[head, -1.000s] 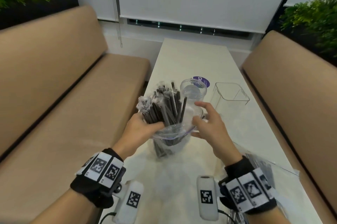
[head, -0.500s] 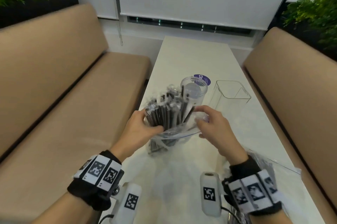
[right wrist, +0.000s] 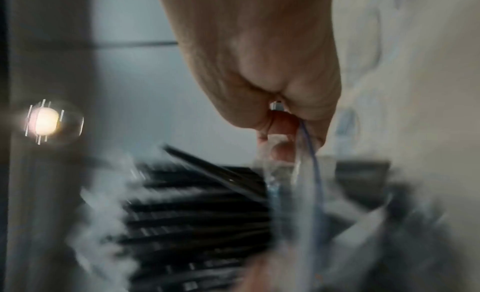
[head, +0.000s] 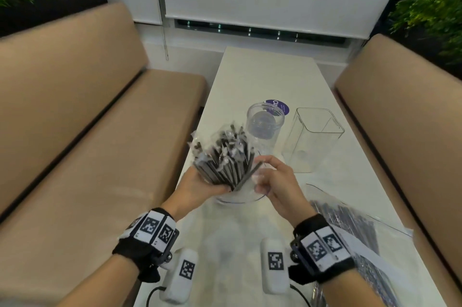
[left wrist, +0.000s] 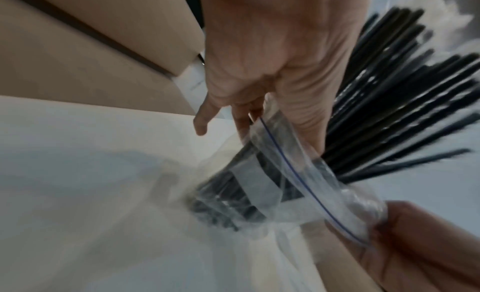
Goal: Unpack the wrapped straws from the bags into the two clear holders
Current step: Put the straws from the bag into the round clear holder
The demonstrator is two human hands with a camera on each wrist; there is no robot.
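Biggest risk here, I'd say, was the bundle fanning apart and spilling: the left hand (head: pixel 200 185) had its fingers clenched around the straws (head: pixel 222 156) only near their lower half, and one straw was already splayed off toward 3 o'clock. The right hand (head: pixel 277 186) was pinching the bag (left wrist: pixel 293 185) at its zip edge, so a hard tug could drag stragglers out onto the counter (head: pixel 262 76). Lower ends of the straws sat inside the bag, tops sticking out. Round holder (head: pixel 265 119) at 12 o'clock and square holder (head: pixel 315 136) at 1 o'clock both looked empty. A second bag (head: pixel 350 226) with straws inside lay at 4 o'clock.
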